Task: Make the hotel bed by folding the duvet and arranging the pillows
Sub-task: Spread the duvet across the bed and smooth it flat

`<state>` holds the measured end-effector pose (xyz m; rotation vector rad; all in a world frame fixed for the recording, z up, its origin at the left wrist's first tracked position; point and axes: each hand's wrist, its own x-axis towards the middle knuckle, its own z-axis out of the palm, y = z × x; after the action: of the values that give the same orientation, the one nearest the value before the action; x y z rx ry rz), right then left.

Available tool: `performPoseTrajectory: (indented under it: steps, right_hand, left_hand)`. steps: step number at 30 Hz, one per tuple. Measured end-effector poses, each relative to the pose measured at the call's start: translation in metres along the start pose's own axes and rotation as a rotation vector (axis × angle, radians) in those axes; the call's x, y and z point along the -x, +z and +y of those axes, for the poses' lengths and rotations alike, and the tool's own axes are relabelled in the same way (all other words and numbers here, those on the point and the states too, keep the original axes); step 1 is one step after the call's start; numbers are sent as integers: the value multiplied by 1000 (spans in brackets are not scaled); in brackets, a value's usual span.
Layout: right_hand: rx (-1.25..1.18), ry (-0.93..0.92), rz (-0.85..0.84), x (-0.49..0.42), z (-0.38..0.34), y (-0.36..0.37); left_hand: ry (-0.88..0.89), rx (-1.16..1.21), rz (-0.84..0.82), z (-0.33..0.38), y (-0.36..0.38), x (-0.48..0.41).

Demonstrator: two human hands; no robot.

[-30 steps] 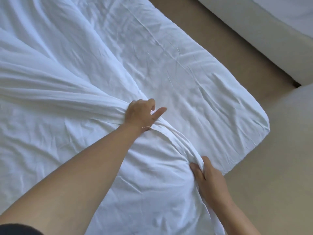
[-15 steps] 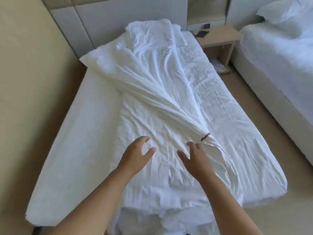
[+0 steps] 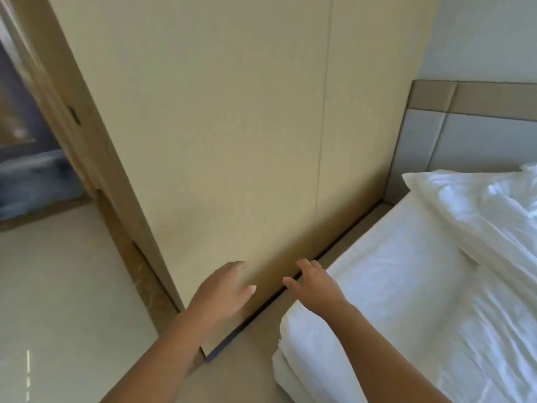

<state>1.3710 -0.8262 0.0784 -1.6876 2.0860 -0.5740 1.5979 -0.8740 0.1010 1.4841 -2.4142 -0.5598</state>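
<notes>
Duvet [image 3: 491, 228] lies bunched and creased along the far side of the bed [image 3: 392, 286], reaching its head corner by the headboard [image 3: 470, 141]; judged not yet folded. The bed's near edge, beside the wall panel [image 3: 218, 141], is bare sheet. Left hand [image 3: 222, 292] and right hand [image 3: 315, 286] hover near the foot corner, fingers spread, holding nothing, likely between grips.
</notes>
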Motion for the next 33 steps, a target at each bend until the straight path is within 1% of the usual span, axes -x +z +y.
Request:
performPoseTrajectory:
  steps: [4,7,10,14,17,20,26,30,33]
  right_hand:
    - [80,-63,-37,-70,-37,6]
    - [125,-81,-22,-128,-44,8]
    - [158,-64,3,-192,-38,6]
    - [168,5,46,-282,-6,-9]
    - [143,127,99,-340,26,-32]
    - [102,272,142,-370,57,-59]
    - [125,512,291,-386,132,-120]
    - [242,651,333,-392,181,-155]
    - [287,761,367,-402,220,-188]
  left_hand:
    - [-26,-17,8,-46,-23,-30]
    - [-14,-69,-45,-70,-28,-77]
    - [23,-127,-82,-82,-30,-149]
    - [119,-204,-123,-78,-24,-277]
    - [226,-251,-189,-51,-17,-371]
    - [358,-296,-258,-11,-11,-446]
    - [674,-362,-356,83,27,-567]
    - [900,-499,-409,146,55,-643]
    - [1009,-562,-439,195,74,-711]
